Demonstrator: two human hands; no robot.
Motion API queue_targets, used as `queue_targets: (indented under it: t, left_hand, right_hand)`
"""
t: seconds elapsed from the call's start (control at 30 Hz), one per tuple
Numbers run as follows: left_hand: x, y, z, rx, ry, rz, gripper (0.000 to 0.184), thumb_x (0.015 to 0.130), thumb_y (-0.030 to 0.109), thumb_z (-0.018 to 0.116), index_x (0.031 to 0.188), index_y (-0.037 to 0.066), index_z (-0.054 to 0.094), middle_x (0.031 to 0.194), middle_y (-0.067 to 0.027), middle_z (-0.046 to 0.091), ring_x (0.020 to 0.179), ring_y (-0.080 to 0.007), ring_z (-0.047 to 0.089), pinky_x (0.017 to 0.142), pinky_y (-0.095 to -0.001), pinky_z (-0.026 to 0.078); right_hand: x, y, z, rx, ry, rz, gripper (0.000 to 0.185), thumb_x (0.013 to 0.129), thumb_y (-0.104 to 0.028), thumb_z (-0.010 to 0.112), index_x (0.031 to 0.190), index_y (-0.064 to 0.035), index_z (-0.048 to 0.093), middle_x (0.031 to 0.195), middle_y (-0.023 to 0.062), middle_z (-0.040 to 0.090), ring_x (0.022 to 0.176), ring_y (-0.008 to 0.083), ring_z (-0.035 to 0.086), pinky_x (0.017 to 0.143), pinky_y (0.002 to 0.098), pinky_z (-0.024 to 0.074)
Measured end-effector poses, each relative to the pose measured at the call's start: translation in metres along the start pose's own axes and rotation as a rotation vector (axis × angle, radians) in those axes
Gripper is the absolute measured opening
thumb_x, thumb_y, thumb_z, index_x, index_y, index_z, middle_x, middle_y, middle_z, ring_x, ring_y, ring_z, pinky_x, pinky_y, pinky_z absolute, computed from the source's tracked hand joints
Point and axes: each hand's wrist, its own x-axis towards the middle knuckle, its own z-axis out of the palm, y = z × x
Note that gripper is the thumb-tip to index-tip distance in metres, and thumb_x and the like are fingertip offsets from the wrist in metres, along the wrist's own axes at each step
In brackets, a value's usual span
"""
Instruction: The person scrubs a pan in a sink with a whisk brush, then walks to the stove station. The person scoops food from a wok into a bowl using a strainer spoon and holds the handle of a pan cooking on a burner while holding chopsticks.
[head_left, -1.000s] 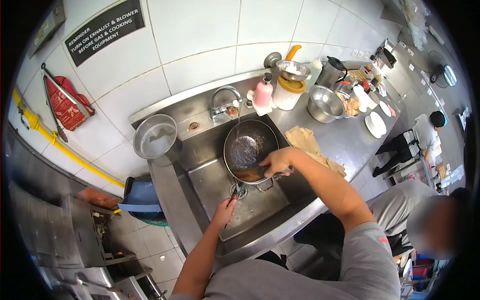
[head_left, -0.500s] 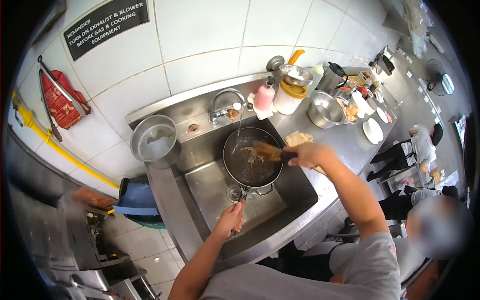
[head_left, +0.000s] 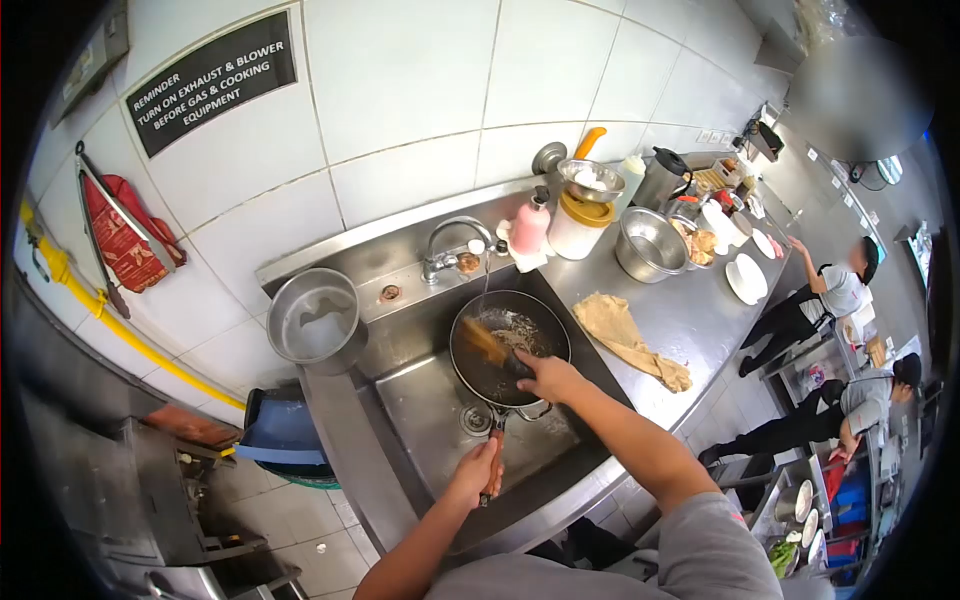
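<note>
My left hand (head_left: 476,472) is closed around the handle of a dark frying pan (head_left: 548,325), which is held over the steel sink (head_left: 415,395). A thin stream from the tap (head_left: 440,262) runs down at the pan's far edge. Closed on the dark handle of a brush (head_left: 486,345) is my right hand (head_left: 552,380). The brush's amber bristles, smeared by motion, are against the pan's inside. Pale bits and murky liquid show in the pan. Beside the sink, a crumpled tan cloth (head_left: 625,338) lies on the steel counter (head_left: 650,300).
A steel pot (head_left: 315,318) stands on the sink's left ledge. Along the back are a pink pump bottle (head_left: 529,222), a yellow-lidded tub (head_left: 578,228), a steel bowl (head_left: 650,248) and white dishes (head_left: 745,280). A blue bin (head_left: 285,435) is at lower left. Two co-workers (head_left: 840,290) stand at right.
My right hand has swept the brush leftward and down across the pan, uncovering more of the cloth. My left hand keeps its grip. A person close at right is gone from there; one co-worker's arm is raised.
</note>
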Motion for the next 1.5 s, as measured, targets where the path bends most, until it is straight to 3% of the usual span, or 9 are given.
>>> queue_targets:
  t: [0.17, 0.3, 0.4, 0.63, 0.77, 0.9, 1.0, 1.23, 1.5]
  left_hand:
    - [0.0, -0.007, -0.026, -0.013, -0.014, -0.04, 0.036, 0.094, 0.046, 0.044, 0.106, 0.013, 0.05, 0.062, -0.0023, 0.049, 0.039, -0.0127, 0.044, 0.035, -0.0272, 0.038]
    - [0.006, -0.007, -0.034, 0.023, -0.08, -0.057, 0.04, 0.094, 0.048, 0.042, 0.111, 0.013, 0.048, 0.064, -0.0021, 0.05, 0.041, -0.0121, 0.045, 0.037, -0.0271, 0.039]
    - [0.003, -0.01, -0.037, 0.001, -0.081, -0.057, 0.037, 0.094, 0.047, 0.042, 0.109, 0.014, 0.049, 0.064, -0.0021, 0.05, 0.04, -0.0117, 0.044, 0.036, -0.027, 0.038]
    - [0.007, -0.018, -0.015, -0.031, -0.02, -0.043, 0.039, 0.094, 0.048, 0.039, 0.111, 0.014, 0.049, 0.066, -0.0026, 0.05, 0.041, -0.0124, 0.044, 0.037, -0.0273, 0.038]
    - [0.007, -0.02, -0.016, 0.02, -0.01, -0.04, 0.039, 0.094, 0.048, 0.04, 0.111, 0.014, 0.049, 0.066, -0.0026, 0.05, 0.041, -0.0127, 0.044, 0.037, -0.0276, 0.039]
    - [0.004, -0.022, -0.026, -0.003, -0.004, -0.027, 0.038, 0.094, 0.047, 0.041, 0.109, 0.014, 0.05, 0.065, -0.0027, 0.05, 0.04, -0.0127, 0.044, 0.036, -0.0279, 0.039]
    - [0.002, -0.023, -0.026, -0.017, -0.012, -0.024, 0.037, 0.094, 0.048, 0.041, 0.108, 0.014, 0.051, 0.064, -0.0026, 0.05, 0.039, -0.0125, 0.044, 0.036, -0.0277, 0.039]
    - [0.007, -0.013, -0.02, -0.011, -0.055, 0.014, 0.037, 0.093, 0.047, 0.044, 0.106, 0.013, 0.051, 0.064, -0.0025, 0.05, 0.04, -0.0125, 0.045, 0.037, -0.0262, 0.039]
    - [0.001, -0.022, -0.028, 0.024, -0.006, -0.037, 0.04, 0.094, 0.048, 0.042, 0.111, 0.012, 0.052, 0.066, -0.0026, 0.051, 0.043, -0.0118, 0.046, 0.039, -0.0258, 0.039]
  right_hand:
    - [-0.037, 0.034, -0.099, 0.294, -0.837, 0.259, 0.068, 0.077, -0.036, 0.069, 0.137, -0.0228, 0.041, 0.076, 0.0066, 0.061, 0.065, 0.0151, 0.057, 0.054, 0.0317, 0.0507]
    - [-0.017, 0.025, -0.127, 0.101, -0.917, 0.158, 0.069, 0.079, -0.035, 0.069, 0.139, -0.0223, 0.038, 0.075, 0.0059, 0.059, 0.058, 0.0143, 0.055, 0.045, 0.0295, 0.0472]
    - [0.008, -0.012, -0.085, 0.228, -0.866, 0.059, 0.069, 0.083, -0.032, 0.065, 0.142, -0.0217, 0.032, 0.071, 0.0045, 0.054, 0.053, 0.0126, 0.052, 0.045, 0.0257, 0.0453]
    - [0.011, -0.024, 0.0, 2.413, 0.117, 0.704, 0.023, 0.092, -0.033, 0.052, 0.102, -0.0129, 0.048, 0.073, 0.0075, 0.056, 0.053, 0.0147, 0.051, 0.044, 0.0239, 0.0411]
    - [0.003, -0.038, 0.021, 2.088, 0.235, 0.606, 0.036, 0.09, -0.033, 0.054, 0.117, -0.0111, 0.048, 0.074, 0.0082, 0.056, 0.055, 0.0153, 0.052, 0.043, 0.0264, 0.0421]
    - [-0.023, 0.016, 0.002, 0.339, -0.291, -0.082, 0.074, 0.082, -0.043, 0.062, 0.142, -0.0151, 0.029, 0.115, 0.0182, 0.059, 0.098, 0.0257, 0.06, 0.085, 0.0319, 0.0462]
    - [-0.054, 0.016, -0.1, 0.255, -0.8, 0.313, 0.071, 0.08, -0.041, 0.065, 0.141, -0.0274, 0.032, 0.114, 0.0133, 0.058, 0.097, 0.0239, 0.059, 0.067, 0.035, 0.0542]
    - [0.029, 0.005, -0.067, -0.237, -0.257, 0.2, 0.071, 0.078, -0.032, 0.063, 0.141, -0.0251, 0.03, 0.107, 0.0184, 0.062, 0.101, 0.0337, 0.059, 0.083, 0.0414, 0.0489]
    - [-0.019, 0.045, -0.106, -0.065, -0.847, 0.133, 0.075, 0.074, -0.035, 0.069, 0.14, -0.0248, 0.035, 0.12, 0.0174, 0.057, 0.105, 0.0293, 0.058, 0.078, 0.0388, 0.0506]
